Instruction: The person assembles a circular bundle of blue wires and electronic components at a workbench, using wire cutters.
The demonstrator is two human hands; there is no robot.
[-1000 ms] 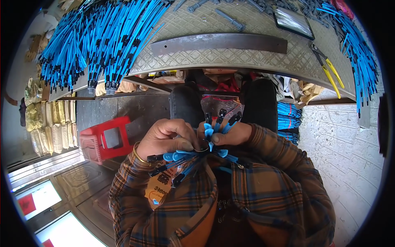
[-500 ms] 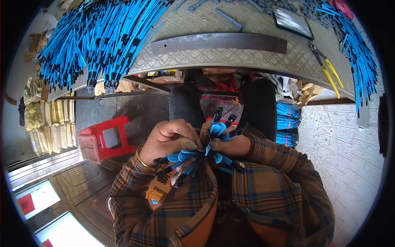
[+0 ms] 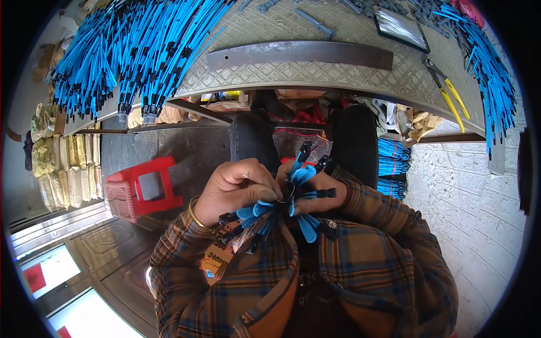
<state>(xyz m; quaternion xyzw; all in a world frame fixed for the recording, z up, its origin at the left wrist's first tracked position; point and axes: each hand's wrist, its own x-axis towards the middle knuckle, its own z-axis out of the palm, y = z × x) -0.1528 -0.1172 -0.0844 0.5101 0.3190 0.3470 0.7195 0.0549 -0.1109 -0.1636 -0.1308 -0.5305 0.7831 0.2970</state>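
While both hands meet at frame centre, the bundle of blue ties [image 3: 293,194] fans from 1 to 7 o'clock between them; left hand [image 3: 239,188] and right hand [image 3: 315,188] both curl closed on it, equally near.

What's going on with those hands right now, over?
Left hand and right hand both gripping bunch of blue ties on metal ring. Nothing blocking.
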